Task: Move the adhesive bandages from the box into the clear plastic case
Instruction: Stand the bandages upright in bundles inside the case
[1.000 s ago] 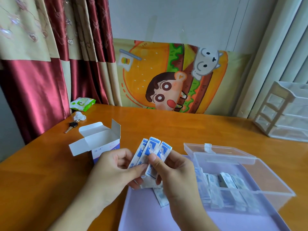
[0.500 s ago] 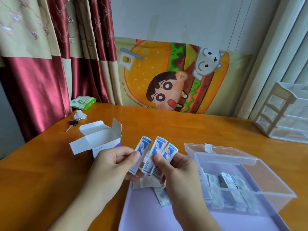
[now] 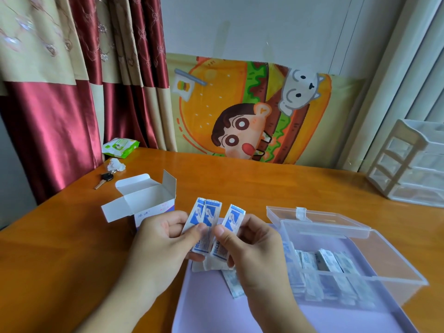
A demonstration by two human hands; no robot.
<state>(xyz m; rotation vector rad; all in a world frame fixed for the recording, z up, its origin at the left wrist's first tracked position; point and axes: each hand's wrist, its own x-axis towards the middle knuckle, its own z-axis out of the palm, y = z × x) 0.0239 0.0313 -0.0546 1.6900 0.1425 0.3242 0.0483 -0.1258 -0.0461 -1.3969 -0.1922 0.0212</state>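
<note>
- A lilac tray (image 3: 211, 311) lies nearest on the orange wooden tabletop (image 3: 60, 255), with one loose wrapped bandage (image 3: 234, 283) and a pale folded slip (image 3: 211, 265) on it below the hands.
- The left hand (image 3: 163, 239) pinches two blue-and-white wrapped bandages (image 3: 203, 224) between thumb and curled fingers, holding them upright above the tray's far left corner.
- The right hand (image 3: 252, 246) pinches a third wrapped bandage (image 3: 229, 230) the same way, just right of the other two, with a small gap between the pairs of thumbs.
- To the right, the clear plastic case (image 3: 384, 260) sits on the tray with its lid (image 3: 317, 222) swung open toward the far side; a row of stored bandages (image 3: 324, 270) already lies in its near left part, while its right part shows bare bottom.
- To the left and a little farther, the white bandage box (image 3: 146, 200) stands on the tabletop with its flaps open; the left hand hides its near lower corner.
- Farther left lie a key (image 3: 104, 180), a crumpled white scrap (image 3: 116, 164) and a green wipes pack (image 3: 120, 146) near the red and cream curtain (image 3: 60, 92).
- At the far right stands a white drawer unit (image 3: 413, 164).
- A cartoon burger cloth (image 3: 252, 109) hangs against the wall behind the tabletop.
</note>
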